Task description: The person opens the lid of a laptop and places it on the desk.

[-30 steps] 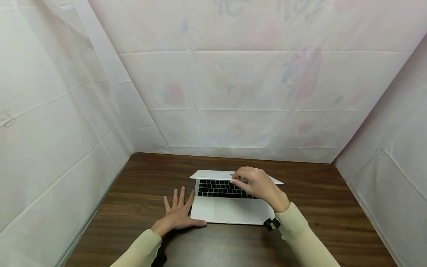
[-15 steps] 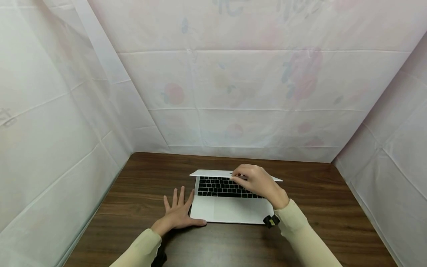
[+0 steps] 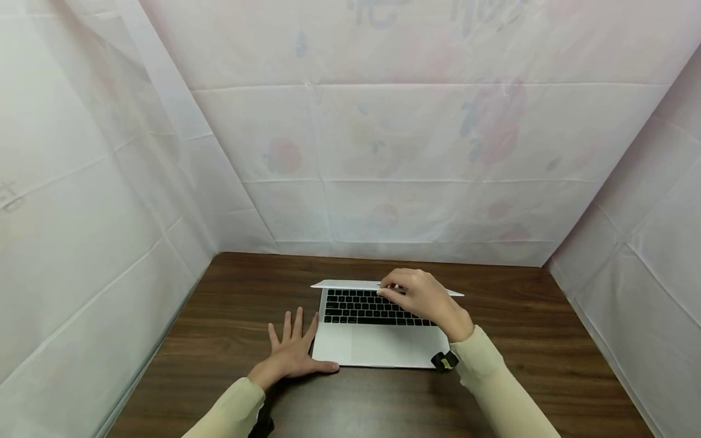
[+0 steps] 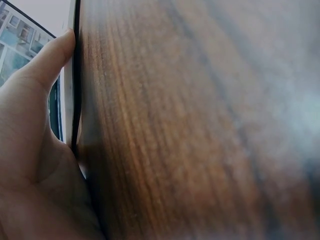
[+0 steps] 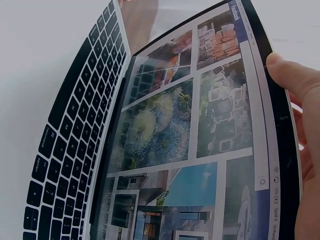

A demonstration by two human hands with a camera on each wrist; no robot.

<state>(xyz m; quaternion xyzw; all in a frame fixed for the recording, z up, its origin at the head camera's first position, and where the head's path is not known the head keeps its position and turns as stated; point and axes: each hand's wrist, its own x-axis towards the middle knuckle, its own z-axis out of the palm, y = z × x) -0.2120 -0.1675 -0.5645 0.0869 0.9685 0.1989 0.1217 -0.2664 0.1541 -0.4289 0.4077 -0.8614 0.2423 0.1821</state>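
Note:
A silver laptop (image 3: 383,345) lies on the table with its lid (image 3: 345,284) raised over the black keyboard (image 3: 358,304). My right hand (image 3: 424,298) pinches the lid's upper edge, thumb on the screen side and fingers behind. In the right wrist view the lit screen (image 5: 165,125) displays a page of pictures, and the thumb (image 5: 292,75) lies on its dark border. My left hand (image 3: 292,353) rests spread at the laptop's front left corner, its thumb along the front edge. From the left wrist, that thumb (image 4: 50,57) touches the laptop's rim.
A dark brown wooden table (image 3: 235,292) bears the laptop. Pale printed sheets (image 3: 411,152) hang behind it and on both sides. A small black device (image 3: 445,361) sits at the right wrist, near the laptop's front right corner.
The right hand has tipped the lid slightly farther back, so more of the keyboard shows. The left hand stays in its place.

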